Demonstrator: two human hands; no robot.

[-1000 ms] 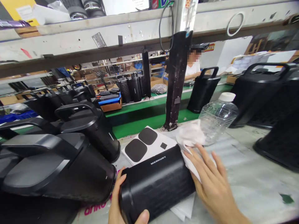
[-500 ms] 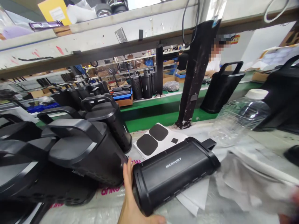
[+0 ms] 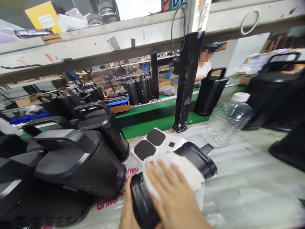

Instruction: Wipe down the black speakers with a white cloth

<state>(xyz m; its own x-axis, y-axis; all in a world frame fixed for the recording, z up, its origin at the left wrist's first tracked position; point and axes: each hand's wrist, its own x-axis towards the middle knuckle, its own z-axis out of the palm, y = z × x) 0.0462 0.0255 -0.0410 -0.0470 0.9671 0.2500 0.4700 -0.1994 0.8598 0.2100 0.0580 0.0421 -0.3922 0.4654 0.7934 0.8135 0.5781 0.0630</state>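
A black cylindrical speaker [image 3: 200,157] lies on its side on the plastic-covered bench in front of me. My right hand [image 3: 173,197] presses a white cloth [image 3: 188,170] flat against the speaker's upper side. My left hand [image 3: 126,208] cups the speaker's near end from the left and steadies it. Most of the speaker's body is hidden under the cloth and my right hand.
Several black handled speakers [image 3: 78,156] lie crowded at the left. A white sheet with black pads [image 3: 154,143] sits behind the speaker. A clear plastic bottle [image 3: 226,122] stands at the right, more speakers [image 3: 281,92] beyond it. A black post [image 3: 187,79] rises from the green conveyor [image 3: 152,122]; a person sits behind.
My right hand has come back from the right with the white cloth and now lies on top of the speaker. The left hand has kept its hold on the near end.
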